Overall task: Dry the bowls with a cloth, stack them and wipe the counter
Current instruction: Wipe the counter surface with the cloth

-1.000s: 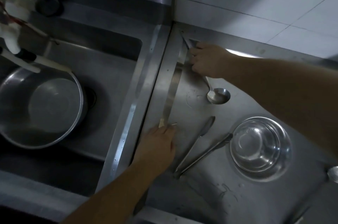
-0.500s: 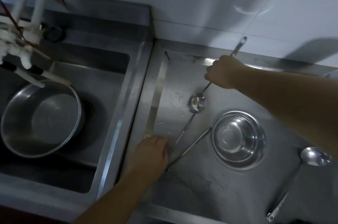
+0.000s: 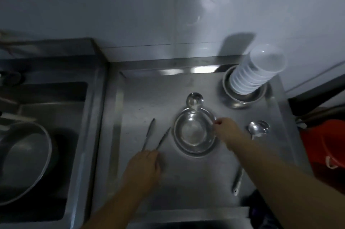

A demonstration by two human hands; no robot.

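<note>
Steel bowl upright on the counter.

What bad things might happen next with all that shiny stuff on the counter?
1. The ladle rests across the bowl, its handle in the right hand. Lifting it carelessly may tip the bowl.
2. The white cup stack leans out of a small bowl near the right arm; a bump might topple it.
3. The left hand touches two thin utensils; a push may slide them toward the sink.
</note>
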